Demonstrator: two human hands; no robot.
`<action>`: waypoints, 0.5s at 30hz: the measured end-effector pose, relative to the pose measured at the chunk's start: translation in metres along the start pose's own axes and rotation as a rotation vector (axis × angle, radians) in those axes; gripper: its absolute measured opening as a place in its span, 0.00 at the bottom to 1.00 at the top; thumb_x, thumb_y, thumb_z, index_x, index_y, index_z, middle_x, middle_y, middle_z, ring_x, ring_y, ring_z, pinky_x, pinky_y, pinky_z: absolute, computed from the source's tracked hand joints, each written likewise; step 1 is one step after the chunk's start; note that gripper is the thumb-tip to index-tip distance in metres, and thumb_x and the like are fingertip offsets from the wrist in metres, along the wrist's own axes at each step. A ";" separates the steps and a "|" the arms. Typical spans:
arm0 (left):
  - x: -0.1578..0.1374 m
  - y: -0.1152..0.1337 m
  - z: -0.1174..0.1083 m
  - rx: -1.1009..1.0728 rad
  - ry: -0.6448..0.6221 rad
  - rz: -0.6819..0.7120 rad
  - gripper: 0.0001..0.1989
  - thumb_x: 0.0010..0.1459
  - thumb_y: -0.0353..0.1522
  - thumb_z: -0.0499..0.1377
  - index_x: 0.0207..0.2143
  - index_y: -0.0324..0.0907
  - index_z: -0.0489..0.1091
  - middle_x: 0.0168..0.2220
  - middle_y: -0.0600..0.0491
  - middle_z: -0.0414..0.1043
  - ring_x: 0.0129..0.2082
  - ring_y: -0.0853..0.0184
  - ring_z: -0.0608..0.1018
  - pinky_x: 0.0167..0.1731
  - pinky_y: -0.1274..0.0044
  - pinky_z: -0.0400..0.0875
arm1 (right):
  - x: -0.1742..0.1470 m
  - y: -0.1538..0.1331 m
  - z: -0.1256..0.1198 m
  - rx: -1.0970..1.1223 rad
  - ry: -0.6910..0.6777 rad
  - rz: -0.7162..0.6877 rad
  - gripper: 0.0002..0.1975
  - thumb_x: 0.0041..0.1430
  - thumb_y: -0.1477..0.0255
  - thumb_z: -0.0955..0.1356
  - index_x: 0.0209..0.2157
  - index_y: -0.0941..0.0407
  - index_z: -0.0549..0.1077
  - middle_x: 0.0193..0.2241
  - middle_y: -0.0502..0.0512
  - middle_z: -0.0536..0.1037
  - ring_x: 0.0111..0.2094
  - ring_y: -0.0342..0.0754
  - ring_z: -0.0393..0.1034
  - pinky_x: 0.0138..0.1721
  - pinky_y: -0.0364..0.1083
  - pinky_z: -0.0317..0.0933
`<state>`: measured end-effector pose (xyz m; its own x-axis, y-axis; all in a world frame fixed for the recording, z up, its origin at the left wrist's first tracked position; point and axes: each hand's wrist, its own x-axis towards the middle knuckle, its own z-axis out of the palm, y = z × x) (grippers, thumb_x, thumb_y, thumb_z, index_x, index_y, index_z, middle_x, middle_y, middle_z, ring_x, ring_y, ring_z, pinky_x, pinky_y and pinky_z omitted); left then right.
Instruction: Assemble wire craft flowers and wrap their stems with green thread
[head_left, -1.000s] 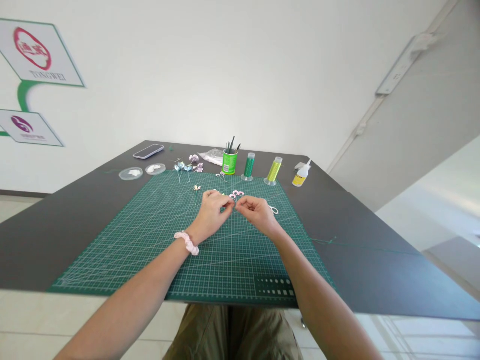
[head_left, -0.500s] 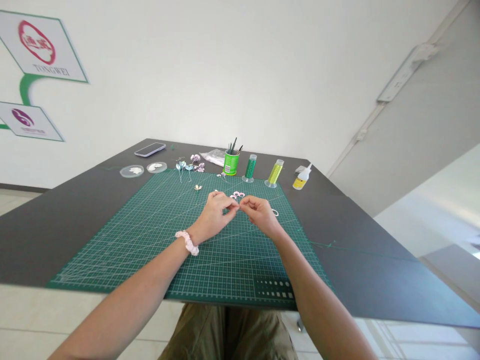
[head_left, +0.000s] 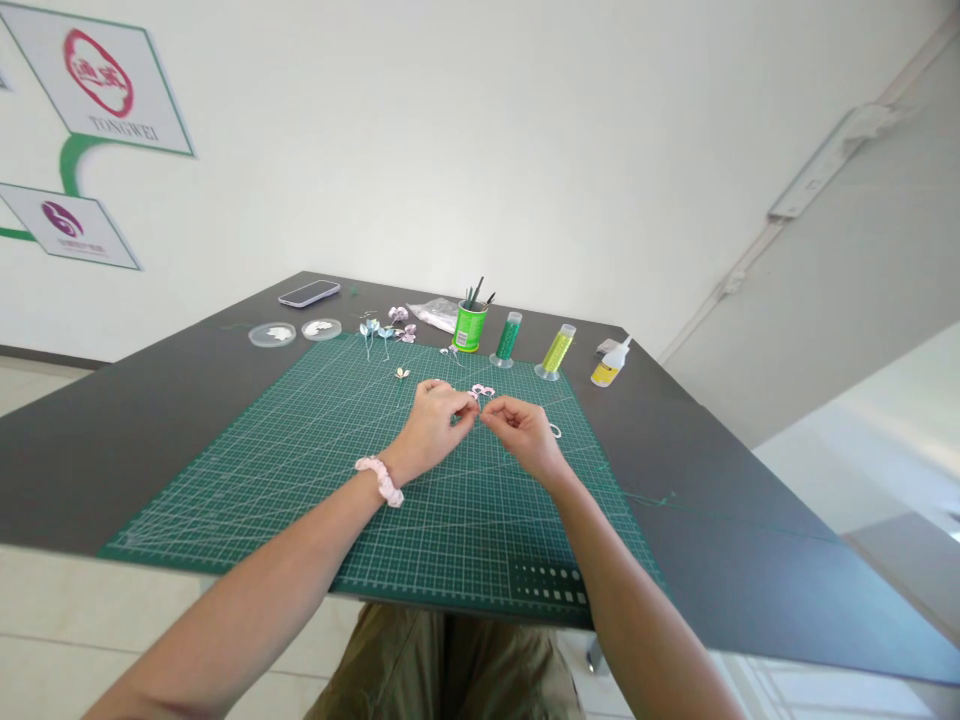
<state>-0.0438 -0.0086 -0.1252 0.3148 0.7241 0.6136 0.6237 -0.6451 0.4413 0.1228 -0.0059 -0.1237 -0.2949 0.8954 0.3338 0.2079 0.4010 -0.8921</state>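
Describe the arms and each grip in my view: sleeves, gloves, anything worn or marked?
The left arm wears a pale pink, ruffled scrunchie at the wrist. The right arm shows nothing worn. No sleeve shows on either; left grip and right grip are gloveless, without visible markings.

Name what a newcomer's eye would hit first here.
Probably the left hand and right hand, poised close together above the green cutting mat, with a pink scrunchie on the left wrist. Next, the bright green can by the mat's far edge, with the green spool and yellow-green spool to its right. Then the red-logo sign at upper left.
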 end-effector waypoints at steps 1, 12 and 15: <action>0.000 0.000 0.000 0.004 -0.009 0.012 0.08 0.59 0.27 0.56 0.26 0.42 0.68 0.24 0.58 0.71 0.28 0.68 0.72 0.48 0.67 0.61 | 0.000 0.000 0.000 0.000 0.011 -0.003 0.11 0.51 0.63 0.68 0.24 0.56 0.70 0.14 0.43 0.57 0.17 0.39 0.49 0.19 0.42 0.44; 0.000 0.003 -0.002 -0.084 -0.058 0.073 0.05 0.57 0.27 0.57 0.28 0.43 0.70 0.24 0.60 0.73 0.27 0.70 0.73 0.49 0.68 0.61 | 0.004 0.005 -0.004 0.025 0.072 0.028 0.14 0.51 0.59 0.68 0.23 0.55 0.67 0.14 0.43 0.57 0.16 0.39 0.50 0.18 0.41 0.44; 0.000 0.003 -0.003 -0.106 -0.032 0.045 0.06 0.57 0.28 0.58 0.27 0.43 0.70 0.24 0.59 0.73 0.28 0.69 0.73 0.47 0.69 0.63 | 0.004 0.005 -0.004 0.021 0.029 0.047 0.14 0.51 0.59 0.68 0.24 0.55 0.68 0.14 0.42 0.57 0.16 0.39 0.50 0.18 0.41 0.44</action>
<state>-0.0441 -0.0110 -0.1218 0.3648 0.7001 0.6138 0.5298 -0.6982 0.4816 0.1261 0.0001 -0.1255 -0.2583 0.9184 0.2997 0.2010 0.3545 -0.9132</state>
